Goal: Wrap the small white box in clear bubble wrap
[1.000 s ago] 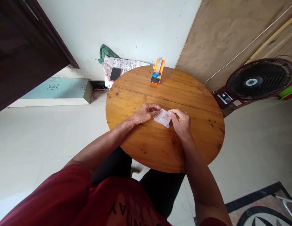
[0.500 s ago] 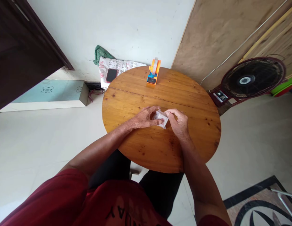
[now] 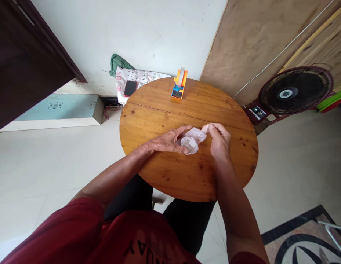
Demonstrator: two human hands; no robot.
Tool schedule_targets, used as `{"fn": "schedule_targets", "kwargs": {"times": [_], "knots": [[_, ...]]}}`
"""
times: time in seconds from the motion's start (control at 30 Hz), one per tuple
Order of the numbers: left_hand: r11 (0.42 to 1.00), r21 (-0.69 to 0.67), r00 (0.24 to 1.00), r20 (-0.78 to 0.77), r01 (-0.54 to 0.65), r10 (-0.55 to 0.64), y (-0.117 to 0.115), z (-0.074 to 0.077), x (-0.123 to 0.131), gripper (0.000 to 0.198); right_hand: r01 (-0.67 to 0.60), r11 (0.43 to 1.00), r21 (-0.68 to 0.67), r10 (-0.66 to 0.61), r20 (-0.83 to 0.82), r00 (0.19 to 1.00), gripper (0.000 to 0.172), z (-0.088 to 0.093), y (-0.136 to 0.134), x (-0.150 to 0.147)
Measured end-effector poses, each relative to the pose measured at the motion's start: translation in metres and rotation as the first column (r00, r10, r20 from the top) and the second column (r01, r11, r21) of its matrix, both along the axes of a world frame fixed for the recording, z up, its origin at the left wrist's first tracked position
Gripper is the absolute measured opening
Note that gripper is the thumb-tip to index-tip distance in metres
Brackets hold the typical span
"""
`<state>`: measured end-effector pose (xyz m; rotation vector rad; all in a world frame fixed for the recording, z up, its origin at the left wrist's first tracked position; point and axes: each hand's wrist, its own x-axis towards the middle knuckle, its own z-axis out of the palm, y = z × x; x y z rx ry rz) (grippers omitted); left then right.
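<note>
A small bundle (image 3: 190, 145) in thin whitish wrapping lies on the round wooden table; what is inside cannot be made out. My left hand (image 3: 170, 141) curves around its left side, thumb at the near edge and fingers at the far edge, gripping it. To the right, my right hand (image 3: 221, 141) pinches the corner of a loose flap of the wrapping (image 3: 197, 134) between thumb and forefinger. The flap stretches away from the bundle toward that hand.
An orange and blue tape dispenser (image 3: 179, 86) stands at the table's (image 3: 159, 172) far edge. Behind the table's left side, a phone (image 3: 130, 88) rests on a printed white sack (image 3: 121, 77). A dark red fan (image 3: 295, 91) stands at the right, near the wall.
My right hand has moved right, drawing the wrapping's flap out and away from the bundle. My left hand keeps its place, with its fingers spread a little wider around the bundle.
</note>
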<state>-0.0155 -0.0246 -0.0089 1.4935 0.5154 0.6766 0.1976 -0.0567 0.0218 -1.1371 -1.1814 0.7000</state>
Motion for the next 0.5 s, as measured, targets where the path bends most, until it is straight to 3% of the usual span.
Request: {"fn": "schedule_targets", "kwargs": {"times": [0.23, 0.4, 0.5], "knots": [[0.996, -0.022, 0.995, -0.053, 0.089, -0.09, -0.001, 0.012, -0.003, 0.1, -0.02, 1.0, 0.021, 0.022, -0.1, 0.995, 0.022, 0.001, 0.002, 0.001], [0.985, -0.138, 0.994, 0.04, 0.107, -0.102, -0.004, 0.025, -0.006, 0.084, 0.004, 0.999, 0.051, 0.007, -0.21, 0.978, 0.025, 0.006, 0.003, 0.002], [0.99, -0.118, 0.997, 0.007, 0.074, -0.074, -0.005, 0.031, -0.008, 0.066, 0.017, 0.998, 0.062, 0.001, -0.274, 0.962, 0.026, 0.006, 0.005, 0.006]]}}
